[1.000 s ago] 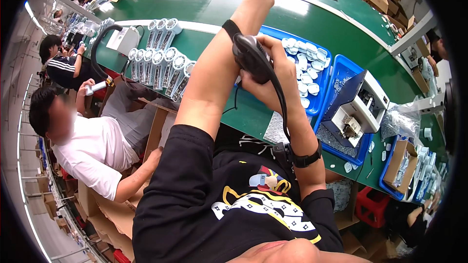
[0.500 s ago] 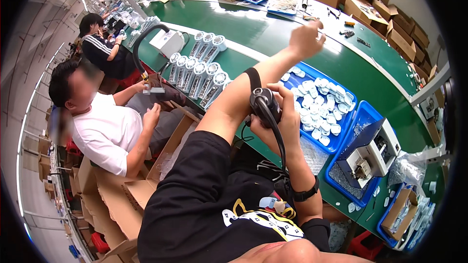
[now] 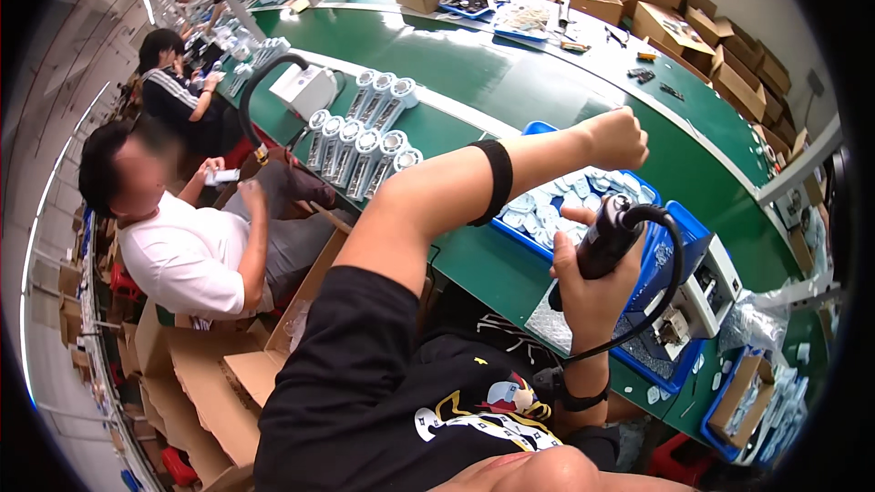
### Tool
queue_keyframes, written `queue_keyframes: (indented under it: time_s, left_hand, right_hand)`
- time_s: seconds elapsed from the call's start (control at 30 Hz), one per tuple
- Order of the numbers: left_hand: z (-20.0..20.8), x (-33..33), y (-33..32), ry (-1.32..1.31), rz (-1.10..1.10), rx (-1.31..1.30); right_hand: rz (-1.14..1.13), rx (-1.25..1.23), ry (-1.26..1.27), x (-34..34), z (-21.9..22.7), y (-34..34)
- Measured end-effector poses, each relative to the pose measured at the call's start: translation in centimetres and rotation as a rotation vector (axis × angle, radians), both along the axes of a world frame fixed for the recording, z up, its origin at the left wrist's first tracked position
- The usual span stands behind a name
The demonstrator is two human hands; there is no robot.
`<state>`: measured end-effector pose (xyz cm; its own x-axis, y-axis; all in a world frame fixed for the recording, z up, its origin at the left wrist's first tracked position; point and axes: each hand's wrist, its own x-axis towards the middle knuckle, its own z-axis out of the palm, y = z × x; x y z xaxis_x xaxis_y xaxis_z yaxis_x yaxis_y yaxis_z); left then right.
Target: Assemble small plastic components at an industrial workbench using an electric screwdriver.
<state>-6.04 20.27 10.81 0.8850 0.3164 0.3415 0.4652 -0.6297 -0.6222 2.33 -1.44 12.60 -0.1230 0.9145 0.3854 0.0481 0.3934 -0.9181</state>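
Observation:
My left arm reaches across to the right, a black strap round its forearm. My left hand [image 3: 617,138] is a closed fist above the blue tray [image 3: 538,128], and nothing shows sticking out of it. Below it, my right hand [image 3: 597,296] is wrapped round a black cylindrical device [image 3: 602,246] with a thick black cable, held upright. The cable curves down past my right wrist, which wears a black band. Many pale blue-white plastic pieces [image 3: 538,210] lie in the tray, partly hidden by my arm and hand.
Grey-blue handheld units [image 3: 351,150] stand in rows on the green bench. A white-and-dark machine [image 3: 702,296] sits over another blue tray of small metal parts. Left, a person in white [image 3: 182,246] holds a small white part. Open cartons [image 3: 205,364] stand below.
My left hand has come down and right, closing into a fist. My right hand has moved right and down with the black device, away from the left forearm's strap.

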Motion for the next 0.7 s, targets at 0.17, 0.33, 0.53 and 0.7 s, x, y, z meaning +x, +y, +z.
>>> queue_keyframes:
  time_s: [0.17, 0.33, 0.53, 0.7]
  left_hand:
    - [-5.2, 4.8, -1.3, 0.518, 0.121, -0.396]
    - [-8.3, 8.5, -5.2, 0.604, -0.097, -0.313]
    - [-13.0, 10.5, -15.1, 0.639, -0.26, -0.263]
    - [-13.8, 10.9, -25.0, 0.671, -0.415, -0.225]
  right_hand:
    - [0.043, 0.027, -0.022, 2.0, 4.0, 2.0]
    - [0.335, -0.017, -0.34, 4.0, 4.6, 6.1]
    - [0.875, -0.598, -0.309, 3.1, 7.2, 6.9]
    - [1.109, -0.744, 0.034, 2.1, 0.9, 3.8]
